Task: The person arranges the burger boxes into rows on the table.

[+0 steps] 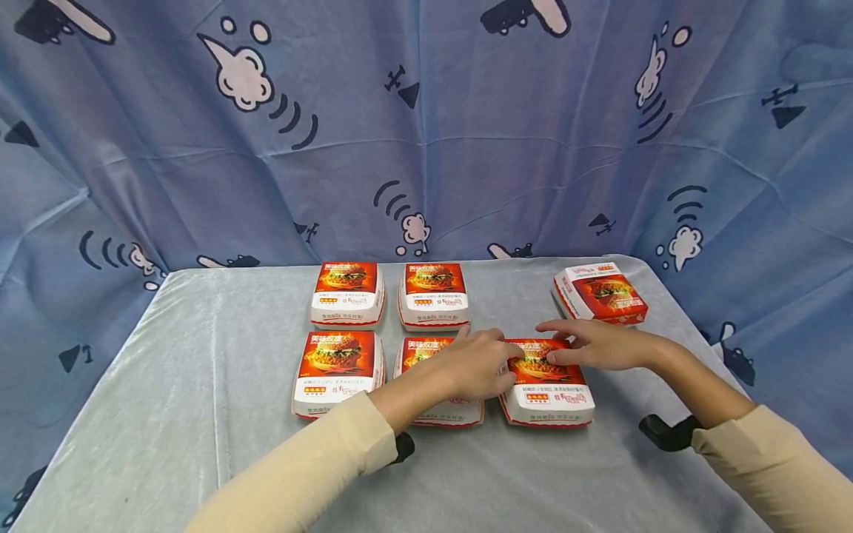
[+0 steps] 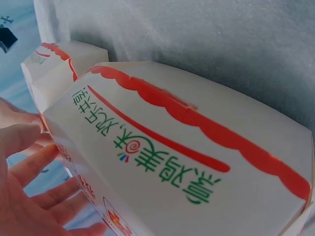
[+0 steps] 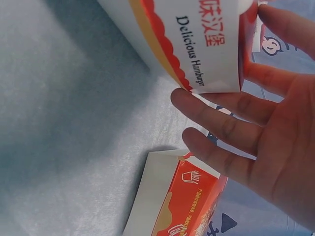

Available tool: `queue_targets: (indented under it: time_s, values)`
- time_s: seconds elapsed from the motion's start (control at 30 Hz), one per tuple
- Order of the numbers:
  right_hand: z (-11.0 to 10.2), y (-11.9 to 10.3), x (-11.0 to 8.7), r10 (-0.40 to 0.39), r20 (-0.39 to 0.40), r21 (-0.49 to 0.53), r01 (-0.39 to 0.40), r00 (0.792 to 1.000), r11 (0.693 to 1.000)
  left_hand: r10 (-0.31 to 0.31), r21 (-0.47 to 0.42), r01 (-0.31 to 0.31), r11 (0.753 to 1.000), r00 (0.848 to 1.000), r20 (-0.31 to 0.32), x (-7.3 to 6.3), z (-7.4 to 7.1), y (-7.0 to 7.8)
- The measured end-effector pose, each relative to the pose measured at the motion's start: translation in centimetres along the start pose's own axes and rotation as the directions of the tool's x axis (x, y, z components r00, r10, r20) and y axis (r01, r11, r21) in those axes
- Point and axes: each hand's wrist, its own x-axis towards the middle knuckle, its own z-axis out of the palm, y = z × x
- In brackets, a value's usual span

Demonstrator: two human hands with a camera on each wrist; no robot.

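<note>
Several white-and-red hamburger boxes stand on a cloth-covered table. Both of my hands are at the front right hamburger box (image 1: 549, 396). My left hand (image 1: 469, 368) reaches over the front middle hamburger box (image 1: 449, 415), its fingers at the right box's upper left edge. In the left wrist view its fingers (image 2: 54, 196) spread loosely behind a large box side. From the other side my right hand (image 1: 593, 344) lays fingertips on the box's top and upper right edge. Extended fingers (image 3: 224, 125) show in the right wrist view, beside the side printed "Delicious Hamburger".
A turned hamburger box (image 1: 600, 292) sits at the back right. To the left stand two back-row boxes, one (image 1: 346, 296) left of the other (image 1: 435, 296), and a front left box (image 1: 336, 374). Behind the grey table (image 1: 166, 414) hangs a blue patterned curtain (image 1: 426, 148).
</note>
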Motion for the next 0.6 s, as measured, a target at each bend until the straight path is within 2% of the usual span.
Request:
queue_targets:
  time_s: [0.6]
  values:
    - [-0.33,-0.30,-0.10,0.020,0.029,0.003,-0.020,0.999,1.000,-0.003,0.008,0.003,1.000,1.000,0.000,-0.09,-0.44,0.03]
